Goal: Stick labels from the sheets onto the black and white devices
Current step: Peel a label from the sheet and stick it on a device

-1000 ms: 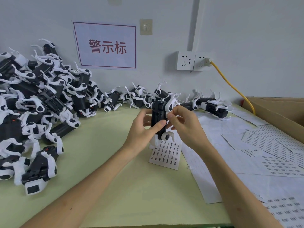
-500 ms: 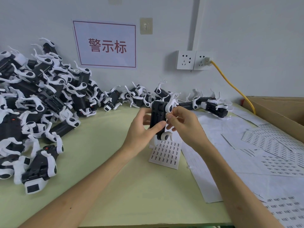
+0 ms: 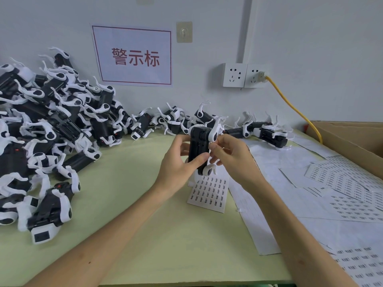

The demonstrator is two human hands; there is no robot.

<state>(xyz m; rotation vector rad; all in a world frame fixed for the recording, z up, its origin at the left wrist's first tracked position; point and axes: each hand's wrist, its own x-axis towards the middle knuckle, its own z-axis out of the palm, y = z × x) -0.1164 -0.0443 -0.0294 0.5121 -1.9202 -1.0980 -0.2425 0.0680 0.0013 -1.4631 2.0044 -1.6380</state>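
Pale green table (image 3: 128, 235) runs up to a white wall, where a red-bordered sign (image 3: 132, 55) hangs beside 2 sockets (image 3: 244, 75) and a yellow cable (image 3: 294, 108). You hold 1 black and white device (image 3: 196, 148) upright above the table's middle. Your left hand (image 3: 176, 168) grips it from the left with the thumb across its front, and your right hand (image 3: 232, 158) pinches its right edge with curled fingers. Just below it lies a small label sheet (image 3: 209, 193). More sheets (image 3: 342, 183) cover the table to your right, beside a cardboard box (image 3: 352, 139). A pile of devices (image 3: 45, 141) fills the left.
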